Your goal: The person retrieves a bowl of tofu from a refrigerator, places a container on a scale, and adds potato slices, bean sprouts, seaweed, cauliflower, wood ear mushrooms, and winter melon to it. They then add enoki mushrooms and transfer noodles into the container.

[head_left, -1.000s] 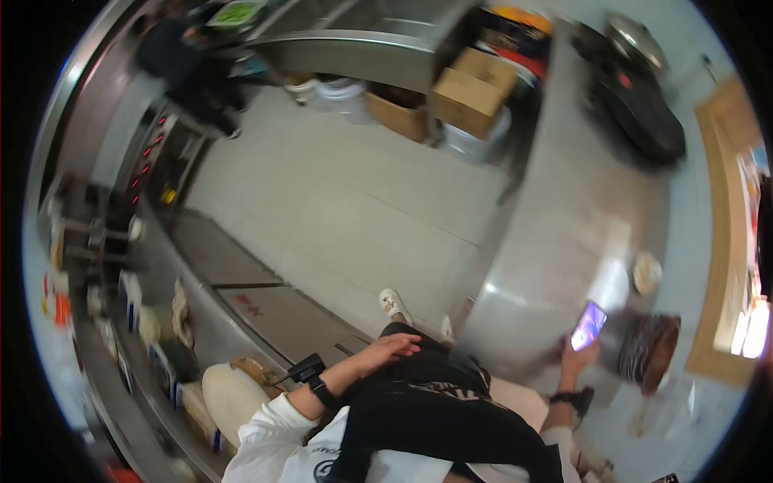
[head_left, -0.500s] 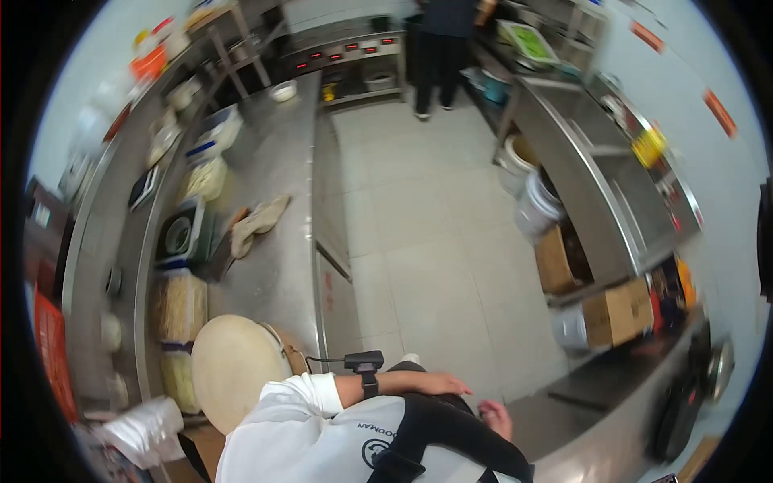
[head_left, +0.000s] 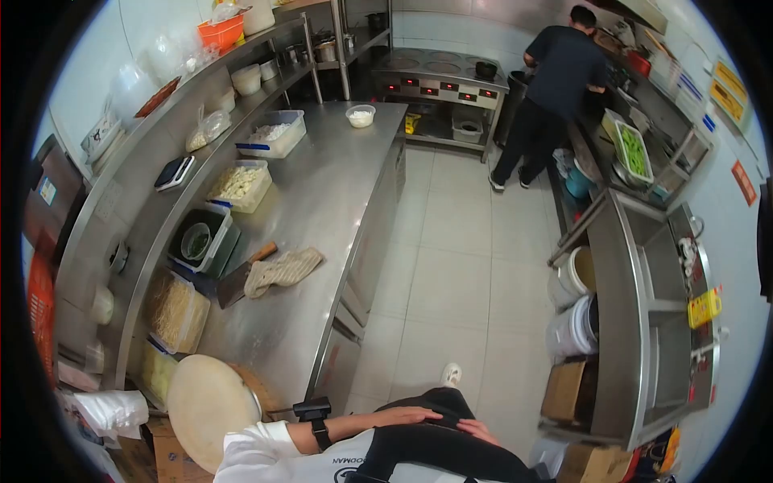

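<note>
My left hand lies flat across my dark-clothed thigh, its fingers stretched out and holding nothing. A black device is strapped to that wrist. Beside it, my right hand rests with its fingers extended, also holding nothing visible. Closest on the left is a thick round chopping block at the counter's near end. Further up the steel counter, a cleaver with a wooden handle lies against a crumpled, striped cloth.
Along the counter's left stand plastic tubs, one with pale chopped food. A person in dark clothes faces the back right worktop. Steel sinks line the right, with white buckets underneath. A stove stands at the back.
My view has tilted up and shifted, showing more of the back. My right hand, earlier raised and curled, now lies flatter on my lap. My left hand has also settled flat.
</note>
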Motion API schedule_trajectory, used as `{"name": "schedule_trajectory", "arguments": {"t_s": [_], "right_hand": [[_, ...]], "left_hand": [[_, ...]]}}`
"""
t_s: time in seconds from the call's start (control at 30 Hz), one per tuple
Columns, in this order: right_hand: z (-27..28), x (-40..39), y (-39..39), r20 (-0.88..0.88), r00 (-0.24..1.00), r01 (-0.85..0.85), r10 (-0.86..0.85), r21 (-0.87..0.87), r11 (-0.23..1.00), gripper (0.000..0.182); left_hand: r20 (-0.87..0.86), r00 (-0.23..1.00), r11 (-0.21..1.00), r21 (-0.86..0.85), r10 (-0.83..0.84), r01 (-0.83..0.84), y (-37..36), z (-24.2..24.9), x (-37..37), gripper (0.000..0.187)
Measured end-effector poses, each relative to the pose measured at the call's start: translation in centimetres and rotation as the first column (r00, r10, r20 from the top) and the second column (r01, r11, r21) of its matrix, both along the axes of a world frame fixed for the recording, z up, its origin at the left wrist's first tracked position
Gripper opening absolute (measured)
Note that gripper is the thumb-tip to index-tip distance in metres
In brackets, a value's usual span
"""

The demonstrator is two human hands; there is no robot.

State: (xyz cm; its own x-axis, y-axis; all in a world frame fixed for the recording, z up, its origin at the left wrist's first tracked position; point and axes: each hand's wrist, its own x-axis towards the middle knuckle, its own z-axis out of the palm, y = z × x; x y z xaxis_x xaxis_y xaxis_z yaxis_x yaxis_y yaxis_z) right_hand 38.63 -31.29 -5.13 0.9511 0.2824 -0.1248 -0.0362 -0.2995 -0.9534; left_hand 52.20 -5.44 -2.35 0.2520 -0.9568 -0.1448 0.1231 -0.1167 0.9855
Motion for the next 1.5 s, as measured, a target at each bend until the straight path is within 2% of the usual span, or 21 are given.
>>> {"name": "schedule_trajectory", "arguments": {"t_s": [0.1,0.17,0.23,0.3,0.43,0.5,0.57,0.6,0.67,0.83,0.97,1.07,1.1,1.17,1.2,1.27,1.3,1.37,1.4,1.47,1.5], "right_hand": [[1.5,7.6,-4.8,-0.017,0.997,-0.080,0.079,-0.017,0.997,0.036],[3.3,13.9,-7.6,-0.039,0.939,-0.335,0.341,0.114,0.935,0.038],[4.9,20.3,-9.2,-0.038,0.918,-0.389,0.394,0.098,0.916,0.038],[5.4,26.3,-9.8,-0.237,0.905,-0.333,0.353,0.121,0.935,0.034],[6.9,40.4,-7.7,-0.088,0.908,-0.410,0.411,0.025,0.912,0.030],[7.6,47.3,-5.2,0.000,0.916,-0.400,0.400,-0.016,0.916,0.028],[9.0,53.9,-2.5,0.108,0.957,-0.282,0.269,0.133,0.950,0.025],[9.6,56.9,-1.3,0.108,0.947,-0.316,0.303,0.129,0.940,0.025],[10.4,60.2,0.5,0.101,0.984,-0.173,0.149,0.298,0.939,0.022],[13.7,69.0,0.1,0.123,0.980,-0.176,0.159,0.147,0.973,0.022],[25.1,77.1,-0.4,0.562,0.816,-0.128,0.132,-0.047,0.991,0.024],[30.4,81.5,-1.1,0.864,0.494,-0.183,0.098,-0.008,0.983,0.024],[31.5,82.7,-0.9,0.916,0.401,-0.210,0.026,0.065,0.976,0.022],[31.6,84.5,0.9,0.922,0.210,0.018,-0.325,0.329,0.944,0.014],[32.7,86.2,-0.1,0.918,0.219,0.017,-0.332,0.336,0.942,0.014],[34.8,90.2,-2.7,0.979,0.178,-0.074,-0.098,0.113,0.991,0.008],[34.7,92.5,-3.6,0.977,0.186,-0.068,-0.104,0.119,0.991,0.008],[35.0,97.0,-5.4,0.978,0.116,-0.235,-0.175,0.198,0.951,0.008],[35.0,97.9,-7.1,0.856,0.504,-0.345,-0.115,0.322,0.882,0.010],[31.9,101.9,-6.8,0.790,0.538,-0.117,-0.293,0.414,0.903,0.015],[31.6,106.8,-9.7,0.894,0.337,-0.383,0.295,-0.156,0.910,0.018]], "left_hand": [[-0.098,0.991,0.996,0.001,0.088,-0.088,-3.8,2.7,5.4,0.052],[-0.129,0.987,0.995,0.051,0.092,-0.086,-5.4,4.5,9.5,0.053],[-0.174,0.980,0.990,0.114,0.096,-0.077,-5.8,5.2,13.4,0.054],[-0.442,0.820,0.912,0.346,0.364,-0.219,-6.0,4.9,16.7,0.055],[-0.179,0.824,0.808,0.388,0.537,-0.443,-6.2,3.1,27.2,0.048],[-0.321,0.572,0.654,0.308,0.755,-0.691,-7.4,3.1,33.8,0.041],[-0.477,0.417,0.550,0.179,0.774,-0.816,-8.7,4.7,40.2,0.036],[-0.480,0.389,0.521,0.176,0.786,-0.835,-9.0,5.0,43.4,0.036],[-0.702,0.274,0.493,0.126,0.657,-0.861,-9.6,4.2,47.7,0.032],[-0.760,0.276,0.598,0.180,0.588,-0.781,-9.8,3.5,56.1,0.030],[-0.770,0.172,0.599,0.314,0.615,-0.737,-8.9,-0.2,61.8,0.031],[-0.778,0.130,0.562,0.316,0.615,-0.765,-8.2,0.0,67.6,0.032],[-0.777,0.119,0.558,0.328,0.618,-0.762,-8.1,-0.2,69.5,0.032],[-0.767,0.075,0.461,0.301,0.638,-0.835,-8.1,-0.7,73.2,0.033],[-0.762,0.067,0.455,0.311,0.644,-0.835,-7.9,-0.9,75.2,0.033],[-0.774,0.026,0.376,0.277,0.632,-0.884,-7.6,-1.6,78.9,0.034],[-0.771,0.022,0.378,0.286,0.636,-0.880,-7.4,-2.1,80.5,0.034],[-0.772,-0.095,0.226,0.297,0.628,-0.928,-6.7,-2.2,84.6,0.035],[-0.756,-0.161,0.166,0.337,0.635,-0.927,-6.4,-1.6,86.6,0.034],[-0.747,-0.194,0.119,0.343,0.636,-0.932,-5.1,-2.0,90.1,0.034],[-0.752,-0.250,0.046,0.349,0.610,-0.936,-3.9,-3.4,91.4,0.032]]}}
